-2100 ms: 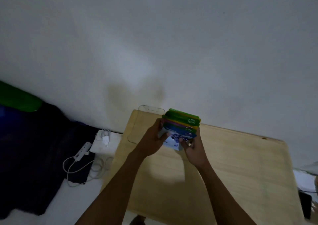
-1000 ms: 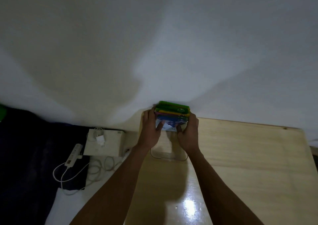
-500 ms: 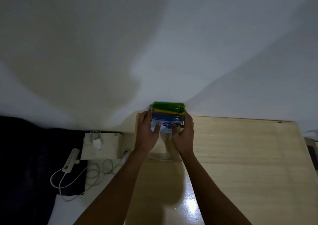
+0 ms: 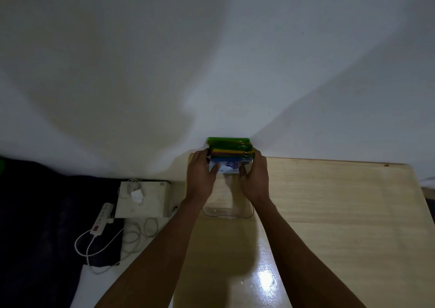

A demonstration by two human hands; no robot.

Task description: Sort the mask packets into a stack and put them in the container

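A stack of mask packets [image 4: 231, 153], with green, yellow, red and blue edges and a white front packet, stands upright at the far left of the wooden table [image 4: 329, 213]. My left hand [image 4: 201, 173] grips its left side and my right hand [image 4: 255, 178] grips its right side, thumbs on the front packet. A clear plastic container [image 4: 228, 210] lies on the table directly under and in front of the stack; my hands cover its far part, so whether the stack's lower edge is inside it cannot be told.
The white wall rises right behind the table's far edge. Left of the table, lower down, sit a beige box with a charger [image 4: 143, 198], a white power strip [image 4: 101, 221] and looped cables. A dark cloth fills the far left.
Both hands carried the stack from the table's middle to the far left, over the clear container, and lowered it slightly in the last half second. The grip is unchanged.
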